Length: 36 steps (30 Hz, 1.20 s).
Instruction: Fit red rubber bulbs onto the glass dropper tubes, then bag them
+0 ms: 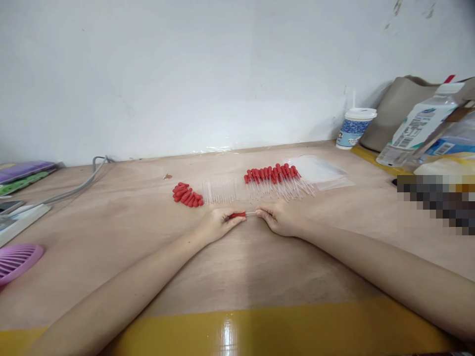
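Observation:
Between finger and thumb, my left hand (217, 223) grips a red rubber dropper bulb (238, 215). A thin clear dropper tube (251, 213) runs from the bulb's open end to my right hand (274, 217), whose fingers are pinched on it. How deep the tube sits in the bulb cannot be made out. Behind my left hand lies a pile of loose red bulbs (187, 195). Next to that pile, a row of clear tubes (219, 191) rests on the table. Farther right lie several droppers with red bulbs on their tubes (274, 177), side by side.
Clear plastic bags (319, 170) lie behind the droppers. At the back right stand a paper cup with a straw (354, 131) and a tilted plastic bottle (419, 126). On the left are a grey cable (79, 187) and a pink fan (20, 262). Yellow tape (185, 331) covers the near edge.

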Tool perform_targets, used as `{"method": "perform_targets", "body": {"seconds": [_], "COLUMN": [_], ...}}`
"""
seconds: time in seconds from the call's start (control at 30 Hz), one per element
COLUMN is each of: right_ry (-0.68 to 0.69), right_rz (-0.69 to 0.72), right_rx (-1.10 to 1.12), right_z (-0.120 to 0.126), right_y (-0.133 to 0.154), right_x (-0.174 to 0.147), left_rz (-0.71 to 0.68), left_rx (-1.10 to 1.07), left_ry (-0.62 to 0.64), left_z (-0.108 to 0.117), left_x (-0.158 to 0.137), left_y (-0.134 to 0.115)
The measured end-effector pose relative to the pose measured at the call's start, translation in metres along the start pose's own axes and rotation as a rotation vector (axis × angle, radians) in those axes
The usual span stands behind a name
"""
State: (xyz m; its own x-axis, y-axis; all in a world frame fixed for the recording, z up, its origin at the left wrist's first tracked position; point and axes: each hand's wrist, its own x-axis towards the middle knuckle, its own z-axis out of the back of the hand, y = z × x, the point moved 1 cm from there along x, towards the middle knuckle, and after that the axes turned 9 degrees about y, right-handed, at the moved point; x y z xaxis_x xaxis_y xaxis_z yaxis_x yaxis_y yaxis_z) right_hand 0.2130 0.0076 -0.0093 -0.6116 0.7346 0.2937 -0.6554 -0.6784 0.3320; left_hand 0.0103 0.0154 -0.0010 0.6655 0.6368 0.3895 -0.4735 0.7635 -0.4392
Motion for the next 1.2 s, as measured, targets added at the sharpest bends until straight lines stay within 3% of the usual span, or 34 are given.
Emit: {"method": "perform_targets", "body": {"seconds": [0.2, 0.37, 0.5, 0.67, 0.83, 1.0, 1.2], "right_ry": [0.061, 0.096, 0.047, -0.043, -0.133, -0.098, -0.055], "right_rz": [-0.051, -0.069, -0.311, -0.625, -0.635, -0.719, -0.743], "right_rx": [0.037, -0.026, 0.06, 0.186, 0.012, -0.066, -0.118], "right_z": [0.006, 0.018, 0.035, 0.041, 0.025, 0.013, 0.016], "right_y": [0.007, 0.01, -0.001, -0.021, -0.031, -0.033, -0.027], "right_x": [0.003, 0.007, 0.017, 0.047, 0.076, 0.083, 0.079], "left_rz": [-0.005, 0.126, 0.236, 0.221, 0.214, 0.186, 0.19], "left_rx": [-0.004, 0.025, 0.054, 0.106, 0.108, 0.119, 0.121], "left_ry": [-0.068, -0.091, -0.084, 0.009, 0.029, 0.032, 0.043], "left_z": [0.002, 0.003, 0.003, 0.004, 0.004, 0.004, 0.004], "left_x": [0.004, 0.005, 0.004, 0.004, 0.004, 0.004, 0.004], "left_y": [0.0, 0.003, 0.007, 0.005, 0.004, 0.007, 0.006]}}
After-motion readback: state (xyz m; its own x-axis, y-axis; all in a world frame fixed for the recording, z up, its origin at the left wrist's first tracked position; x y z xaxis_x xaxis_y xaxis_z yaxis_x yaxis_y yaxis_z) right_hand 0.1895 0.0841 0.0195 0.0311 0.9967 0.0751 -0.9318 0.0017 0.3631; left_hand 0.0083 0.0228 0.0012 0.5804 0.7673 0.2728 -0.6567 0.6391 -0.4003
